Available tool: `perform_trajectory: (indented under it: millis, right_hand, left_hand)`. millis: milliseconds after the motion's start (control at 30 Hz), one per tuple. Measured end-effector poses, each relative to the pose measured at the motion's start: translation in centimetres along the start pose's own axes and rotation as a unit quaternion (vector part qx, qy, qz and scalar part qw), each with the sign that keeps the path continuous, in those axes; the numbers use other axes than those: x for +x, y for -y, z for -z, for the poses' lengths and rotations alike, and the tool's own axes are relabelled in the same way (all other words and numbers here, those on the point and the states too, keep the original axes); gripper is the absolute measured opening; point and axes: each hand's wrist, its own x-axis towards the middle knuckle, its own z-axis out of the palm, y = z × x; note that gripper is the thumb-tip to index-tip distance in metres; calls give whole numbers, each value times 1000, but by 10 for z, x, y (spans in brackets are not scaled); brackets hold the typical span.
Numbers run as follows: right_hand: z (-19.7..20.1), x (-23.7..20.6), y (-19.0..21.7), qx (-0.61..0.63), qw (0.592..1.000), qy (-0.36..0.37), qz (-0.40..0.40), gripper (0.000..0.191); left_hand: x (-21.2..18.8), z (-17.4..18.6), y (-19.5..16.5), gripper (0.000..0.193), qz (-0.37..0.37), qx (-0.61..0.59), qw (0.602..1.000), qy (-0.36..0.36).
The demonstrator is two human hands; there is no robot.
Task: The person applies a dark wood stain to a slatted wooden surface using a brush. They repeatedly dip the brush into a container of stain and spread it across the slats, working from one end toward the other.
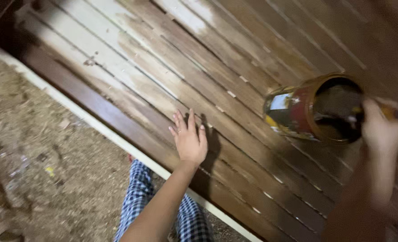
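Left hand (190, 141) flat on slatted wooden panel (234, 85).

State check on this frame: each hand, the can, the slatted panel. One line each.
left hand: open, flat, palm pressed on the slats
right hand: blurred, at the can's mouth, closed on a thin handle; its tip can't be made out
paint can: open, no lid, dark liquid inside, label smeared
slatted wood panel: partly stained, dark brown at right and lower part, pale bare patches upper left
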Motion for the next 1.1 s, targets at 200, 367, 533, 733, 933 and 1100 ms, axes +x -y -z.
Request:
perform_trajectory:
  millis: [200,367,533,733,933,1100]
  right_hand:
    - [-75,63,-33,-307,943,126,-11,47]
    - [-27,2,-16,-98,991,78,47,25]
    - [-3,-48,12,27,970,77,229,10]
    - [2,-36,20,-239,920,19,311,8]
    - [41,-21,-11,-141,974,95,149,11]
    - [-6,-69,-1,3,995,25,98,14]
  left_hand:
    - [-21,16,37,64,-13,86,996,21]
    - [-34,16,50,63,4,58,998,-8]
    - [-33,8,51,63,-6,61,998,-19]
    - [-30,15,55,64,15,31,999,-34]
    - [-29,26,70,63,1,30,999,-36]
    - [-27,24,74,64,13,26,998,-57]
